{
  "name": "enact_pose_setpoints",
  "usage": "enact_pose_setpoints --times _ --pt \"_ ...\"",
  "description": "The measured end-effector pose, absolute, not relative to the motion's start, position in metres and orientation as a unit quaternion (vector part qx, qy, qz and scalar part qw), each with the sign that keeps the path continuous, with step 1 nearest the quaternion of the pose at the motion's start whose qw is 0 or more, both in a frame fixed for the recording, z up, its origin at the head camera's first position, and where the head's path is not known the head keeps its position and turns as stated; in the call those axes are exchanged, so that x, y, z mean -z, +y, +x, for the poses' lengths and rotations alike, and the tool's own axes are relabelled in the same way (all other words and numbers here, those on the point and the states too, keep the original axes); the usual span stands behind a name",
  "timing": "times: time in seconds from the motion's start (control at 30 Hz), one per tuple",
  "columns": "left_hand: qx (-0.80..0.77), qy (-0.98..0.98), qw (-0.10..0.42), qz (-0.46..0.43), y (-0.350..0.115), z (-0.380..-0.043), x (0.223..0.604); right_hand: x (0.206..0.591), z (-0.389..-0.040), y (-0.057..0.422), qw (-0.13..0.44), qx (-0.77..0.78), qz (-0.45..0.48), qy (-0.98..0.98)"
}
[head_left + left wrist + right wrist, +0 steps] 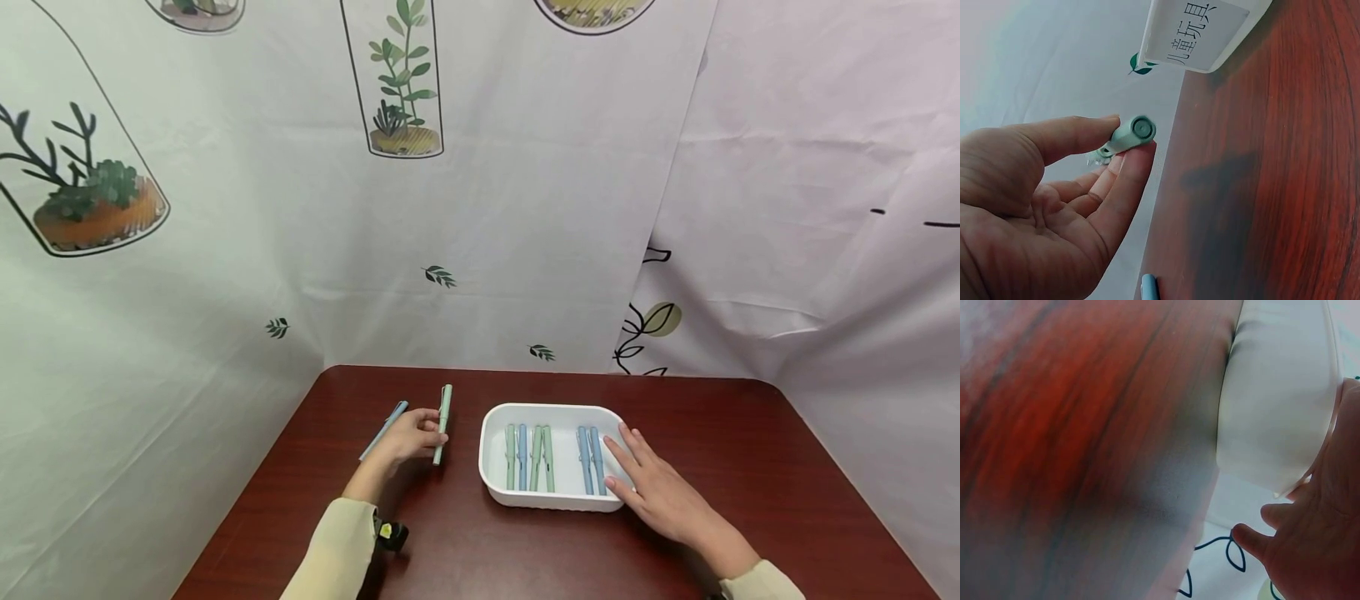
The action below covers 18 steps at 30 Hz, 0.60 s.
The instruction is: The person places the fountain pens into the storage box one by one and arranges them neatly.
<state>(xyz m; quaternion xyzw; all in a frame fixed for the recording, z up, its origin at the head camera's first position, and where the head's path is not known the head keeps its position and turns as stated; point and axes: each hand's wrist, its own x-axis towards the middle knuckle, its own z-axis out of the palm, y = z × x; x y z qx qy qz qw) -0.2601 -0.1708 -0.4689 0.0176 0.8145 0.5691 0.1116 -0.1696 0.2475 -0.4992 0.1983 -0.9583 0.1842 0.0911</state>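
Between thumb and fingers my left hand (411, 435) pinches a light green pen (444, 421), lifted over the table left of the white tray (555, 502). In the left wrist view the end of this green pen (1141, 128) faces the camera. A blue pen (384, 430) lies on the table just beyond that hand, partly behind it. Inside the tray, green pens (536, 458) and one blue pen (522, 457) stand in a row at the left, with two blue pens (585, 461) at the right. My right hand (660, 492) rests with straight, spread fingers on the tray's right rim.
The dark red wooden table (480, 550) has rounded far corners. A white printed cloth (525, 217) hangs behind it and along both sides. On the tray's outer wall, a label (1200, 28) with Chinese characters shows in the left wrist view.
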Motion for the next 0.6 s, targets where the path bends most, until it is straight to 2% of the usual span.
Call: enact_pose_setpoints --times 0.6 --pt "-0.592 0.794 0.125 0.05 -0.156 -0.257 0.46 0.499 -0.17 0.248 0.095 -0.184 0.2 -0.958"
